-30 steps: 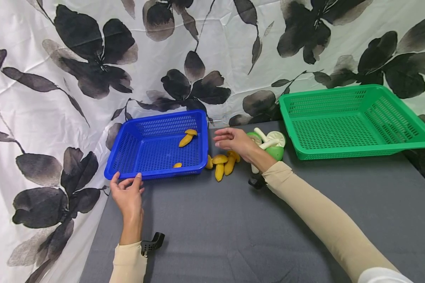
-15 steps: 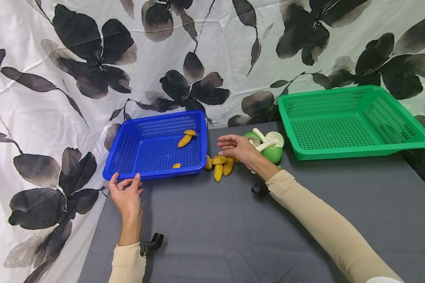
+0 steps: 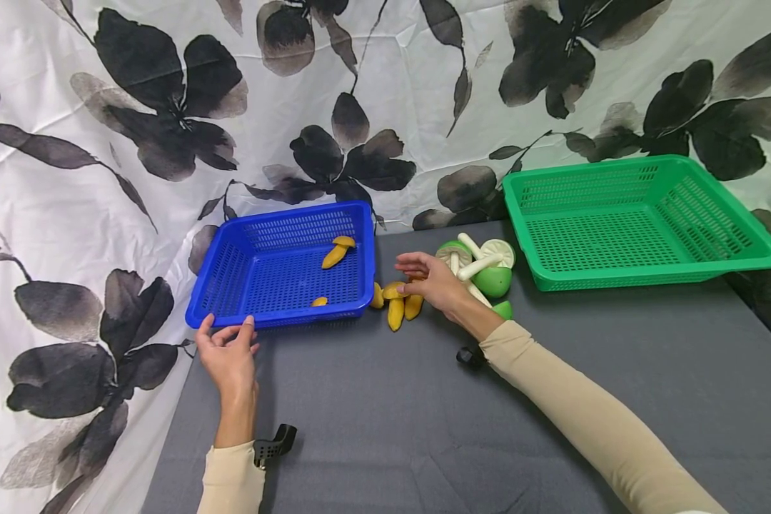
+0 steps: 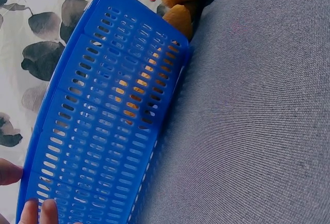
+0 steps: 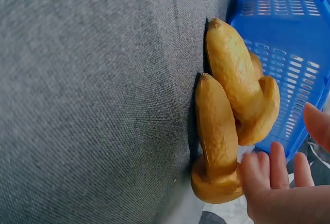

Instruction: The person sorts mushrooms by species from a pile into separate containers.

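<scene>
My left hand [image 3: 228, 360] holds the near-left rim of a blue basket [image 3: 295, 227]. In the left wrist view its fingertips [image 4: 49, 211] lie against the perforated outer wall. A yellow mushroom [image 3: 338, 253] lies inside the basket, and part of another yellow piece [image 3: 319, 301] shows behind the front wall. Just right of the basket, several yellow mushrooms sit together, one [image 3: 395, 307] with its stem toward me. Over them reaches my right hand [image 3: 442, 287], fingers extended and thumb apart. Its fingers [image 5: 255, 175] are right beside a mushroom [image 5: 216, 126]; I cannot tell whether they touch.
Several green-capped mushrooms with white stems [image 3: 493, 281] lie heaped behind the right forearm. A green basket [image 3: 642, 277] stands at the right. Grey cloth [image 3: 392, 421] covers the table, and a floral curtain [image 3: 385, 86] hangs behind it.
My right hand has moved slightly right and lowered toward the yellow mushrooms, covering part of the rightmost one. More green-capped mushrooms show. The left hand stays at the rim.
</scene>
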A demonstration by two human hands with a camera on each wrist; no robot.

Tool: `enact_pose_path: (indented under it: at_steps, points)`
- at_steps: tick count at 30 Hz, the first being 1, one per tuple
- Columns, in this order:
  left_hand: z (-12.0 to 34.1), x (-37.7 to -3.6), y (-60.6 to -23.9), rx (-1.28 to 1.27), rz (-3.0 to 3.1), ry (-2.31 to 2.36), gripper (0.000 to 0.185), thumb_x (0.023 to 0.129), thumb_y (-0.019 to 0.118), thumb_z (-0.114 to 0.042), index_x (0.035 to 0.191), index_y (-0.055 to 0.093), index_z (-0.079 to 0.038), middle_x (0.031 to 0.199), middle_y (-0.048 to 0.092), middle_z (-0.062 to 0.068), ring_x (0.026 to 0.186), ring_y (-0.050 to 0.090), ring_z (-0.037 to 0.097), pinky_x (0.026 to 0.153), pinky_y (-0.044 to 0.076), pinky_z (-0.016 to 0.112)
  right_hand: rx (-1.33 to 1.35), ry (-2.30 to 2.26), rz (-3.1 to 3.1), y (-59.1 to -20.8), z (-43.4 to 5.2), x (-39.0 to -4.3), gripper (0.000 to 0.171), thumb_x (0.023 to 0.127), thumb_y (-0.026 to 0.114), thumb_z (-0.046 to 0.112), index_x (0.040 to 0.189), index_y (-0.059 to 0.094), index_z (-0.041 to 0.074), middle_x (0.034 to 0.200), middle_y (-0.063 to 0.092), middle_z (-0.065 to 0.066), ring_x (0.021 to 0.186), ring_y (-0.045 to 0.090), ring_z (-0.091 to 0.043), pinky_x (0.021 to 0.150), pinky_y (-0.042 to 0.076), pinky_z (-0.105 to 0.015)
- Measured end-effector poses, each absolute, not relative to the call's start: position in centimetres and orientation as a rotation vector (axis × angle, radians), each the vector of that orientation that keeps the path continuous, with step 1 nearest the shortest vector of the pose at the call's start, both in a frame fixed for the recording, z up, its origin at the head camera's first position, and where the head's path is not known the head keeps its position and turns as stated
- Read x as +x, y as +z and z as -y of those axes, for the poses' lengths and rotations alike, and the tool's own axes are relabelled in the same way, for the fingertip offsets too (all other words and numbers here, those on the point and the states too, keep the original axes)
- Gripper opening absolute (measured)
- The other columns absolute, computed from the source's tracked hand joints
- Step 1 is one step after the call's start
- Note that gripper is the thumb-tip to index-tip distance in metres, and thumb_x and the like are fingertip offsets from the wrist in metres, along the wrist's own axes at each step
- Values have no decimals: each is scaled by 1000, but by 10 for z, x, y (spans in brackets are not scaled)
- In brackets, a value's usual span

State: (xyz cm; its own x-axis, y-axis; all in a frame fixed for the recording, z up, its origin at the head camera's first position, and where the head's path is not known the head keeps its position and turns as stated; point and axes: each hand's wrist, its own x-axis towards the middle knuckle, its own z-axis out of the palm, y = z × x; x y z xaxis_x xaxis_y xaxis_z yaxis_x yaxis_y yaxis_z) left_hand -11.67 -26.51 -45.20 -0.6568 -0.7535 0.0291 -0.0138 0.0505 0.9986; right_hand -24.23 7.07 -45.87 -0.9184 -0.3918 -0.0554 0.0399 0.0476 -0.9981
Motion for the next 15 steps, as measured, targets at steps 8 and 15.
enact_pose_path:
  at_steps: [8,15]
  points:
    - [265,-116,-452,769,1761,-1662,78,90,80,-21,152,34,-16,101,58,4,79,68,15,63,60,24,-416,-1837,-2069,-463,-70,-237,58,89,72,-7,142,51,0,149,50,-22,135,52,-36,105,51,-42]
    - [264,-117,-452,765,1758,-1658,77,90,80,-21,152,35,-16,101,59,4,78,67,15,62,59,22,-443,-1753,-2097,-464,-70,-231,60,88,72,-7,143,49,-3,148,49,-23,129,56,-36,100,55,-39]
